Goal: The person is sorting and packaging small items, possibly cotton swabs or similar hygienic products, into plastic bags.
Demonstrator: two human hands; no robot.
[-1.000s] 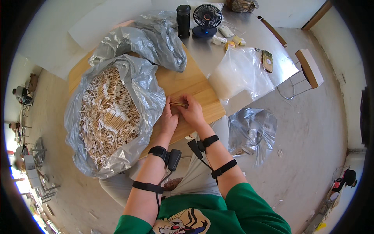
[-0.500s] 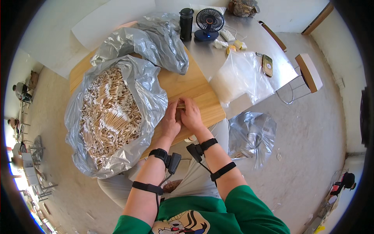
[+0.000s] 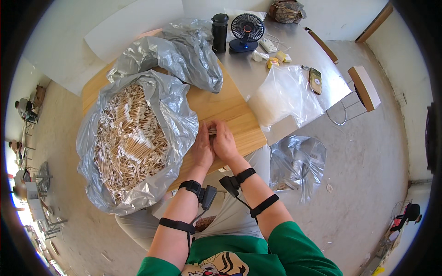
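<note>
My left hand (image 3: 201, 151) and my right hand (image 3: 224, 143) are together over the near edge of a wooden board (image 3: 239, 115). Between their curled fingers is a small bundle of cotton swabs (image 3: 212, 131), mostly hidden by the fingers and thumbs. Just left of my hands lies a large silver plastic bag (image 3: 179, 117), its mouth spread wide. It is full of loose cotton swabs (image 3: 133, 147) with wooden sticks and white tips, lying in many directions.
Another silver bag (image 3: 198, 64) lies crumpled behind. On the metal table (image 3: 329, 69) are a black bottle (image 3: 219, 33), a small fan (image 3: 247, 34), a power strip (image 3: 268, 45), clear plastic bags (image 3: 281, 96) and a phone (image 3: 315, 81). A clear bag (image 3: 298, 161) sits below, at right.
My hands have drawn slightly closer around the bundle, and less of it shows between the fingers. The whole view has shifted down a little.
</note>
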